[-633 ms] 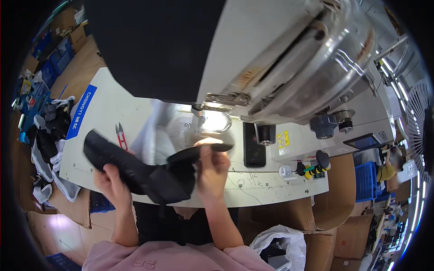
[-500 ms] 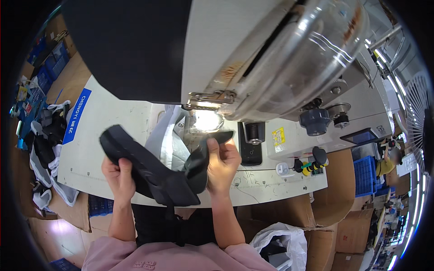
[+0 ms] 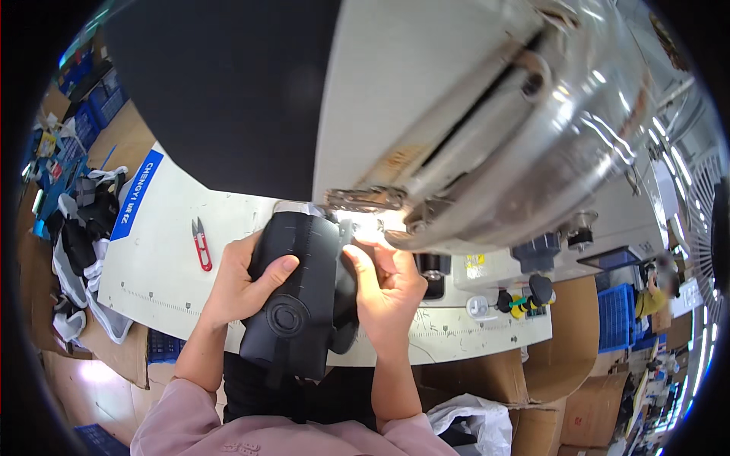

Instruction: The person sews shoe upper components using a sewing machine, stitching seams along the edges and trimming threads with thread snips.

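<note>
A black leather-like sewn piece [image 3: 293, 304] with a stitched seam and a raised round ring lies under the needle area of the sewing machine [image 3: 365, 201]. My left hand [image 3: 245, 285] grips its left side, thumb on top and fingers beneath. On the other side, my right hand [image 3: 388, 292] pinches the piece's upturned right edge close to the lit needle area, fingers partly hidden below the machine head. Red-handled thread snips [image 3: 202, 247] lie on the white table to the left of my left hand.
The large machine head overhangs the white table [image 3: 163, 266]. A dark phone [image 3: 435, 289] lies partly hidden to the right. Thread spools [image 3: 525, 305] stand near the right edge. A cardboard box [image 3: 563, 334] and white plastic bag [image 3: 475, 422] are below; cut pieces [image 3: 80, 251] pile up at left.
Both hands have brought the black piece up to the needle area and turned it, ring side up. A light grey fabric piece there is now mostly covered. The snips have come into sight.
</note>
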Available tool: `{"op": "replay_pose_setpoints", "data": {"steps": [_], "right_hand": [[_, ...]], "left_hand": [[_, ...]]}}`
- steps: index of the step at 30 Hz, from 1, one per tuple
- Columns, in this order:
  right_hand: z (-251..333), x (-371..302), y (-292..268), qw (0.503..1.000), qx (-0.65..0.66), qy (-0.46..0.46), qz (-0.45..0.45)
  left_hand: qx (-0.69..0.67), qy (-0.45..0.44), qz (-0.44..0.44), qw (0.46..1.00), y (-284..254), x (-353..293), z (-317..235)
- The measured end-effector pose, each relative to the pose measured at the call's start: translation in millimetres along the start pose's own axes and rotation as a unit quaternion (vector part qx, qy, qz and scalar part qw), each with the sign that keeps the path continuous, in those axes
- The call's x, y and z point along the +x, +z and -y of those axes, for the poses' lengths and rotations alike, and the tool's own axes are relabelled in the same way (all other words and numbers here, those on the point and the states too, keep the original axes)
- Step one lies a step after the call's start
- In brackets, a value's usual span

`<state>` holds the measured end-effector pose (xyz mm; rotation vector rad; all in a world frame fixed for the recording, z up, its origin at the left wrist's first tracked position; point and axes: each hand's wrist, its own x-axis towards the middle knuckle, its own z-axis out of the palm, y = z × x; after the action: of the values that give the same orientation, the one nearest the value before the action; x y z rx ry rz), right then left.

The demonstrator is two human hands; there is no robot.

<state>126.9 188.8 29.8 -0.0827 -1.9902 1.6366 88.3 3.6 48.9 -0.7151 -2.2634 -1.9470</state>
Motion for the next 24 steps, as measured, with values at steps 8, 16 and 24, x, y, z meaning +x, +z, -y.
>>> {"op": "replay_pose_setpoints", "data": {"steps": [8, 16, 24], "right_hand": [[4, -1, -4, 0.999, -0.021, -0.046, 0.014], [8, -5, -10, 0.988, -0.135, -0.066, 0.027], [3, 0, -10, 0.993, -0.104, -0.043, 0.04]], "left_hand": [[-0.014, -0.003, 0.041, 0.999, -4, 2, -2], [0.007, -0.045, 0.056, 0.997, -2, 6, -4], [0.003, -0.018, 0.049, 0.999, -1, 10, -3]]}}
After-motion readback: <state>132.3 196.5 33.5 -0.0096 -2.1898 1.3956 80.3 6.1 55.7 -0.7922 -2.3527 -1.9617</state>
